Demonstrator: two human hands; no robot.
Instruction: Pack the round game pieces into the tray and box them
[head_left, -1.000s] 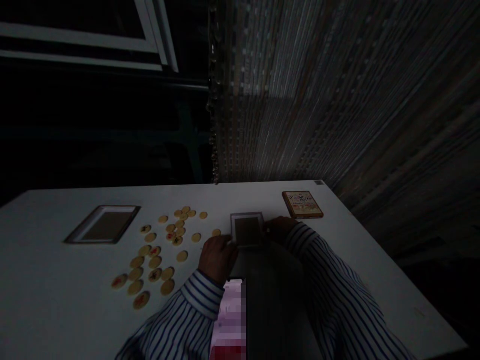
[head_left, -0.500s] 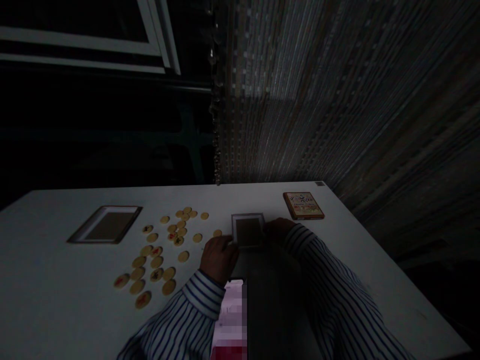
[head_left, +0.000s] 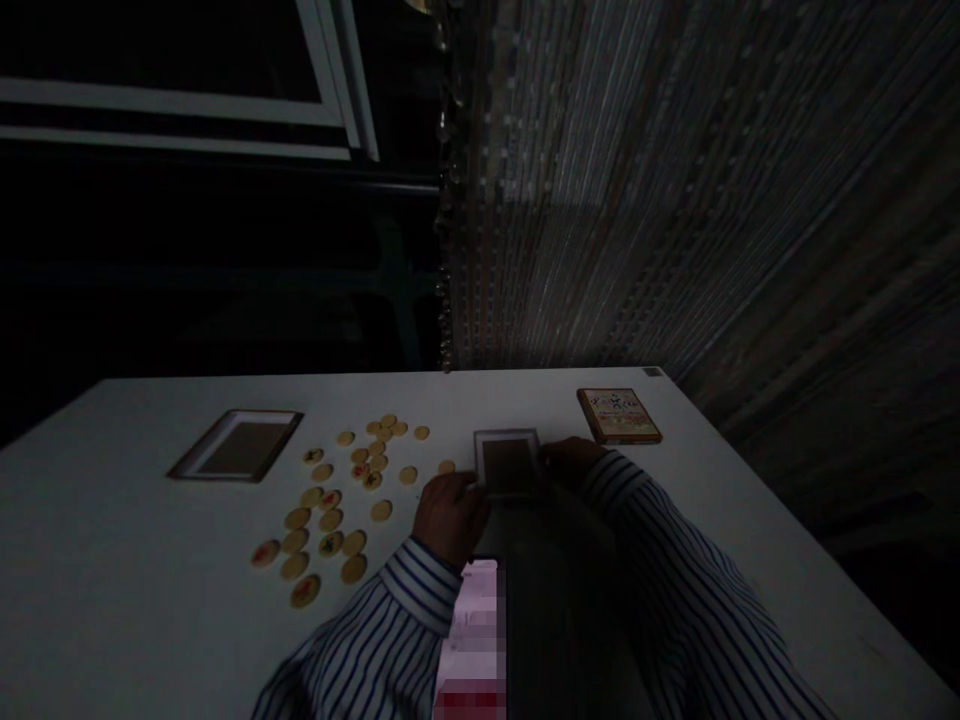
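Observation:
A small shallow open box [head_left: 508,466] with a pale rim and brown inside stands on the table between my hands. My left hand [head_left: 448,518] has its fingers curled at the box's near left corner. On the opposite side, my right hand [head_left: 576,462] closes on the right edge, its fingertips dark and partly hidden. Round wooden Chinese chess pieces [head_left: 330,520] lie scattered to the left, a few showing red or dark characters. One plain piece [head_left: 447,467] rests just beyond my left hand.
Another open shallow box [head_left: 244,447] sits at the far left of the white table [head_left: 150,600]. A printed flat box [head_left: 619,415] lies at the back right. Below my left wrist is a lit phone [head_left: 472,640]. A bead-string curtain [head_left: 555,200] hangs behind. The room is dark.
My view has swung slightly left, so everything appears shifted to the right. Both hands stay at the small box, with little change in their grip.

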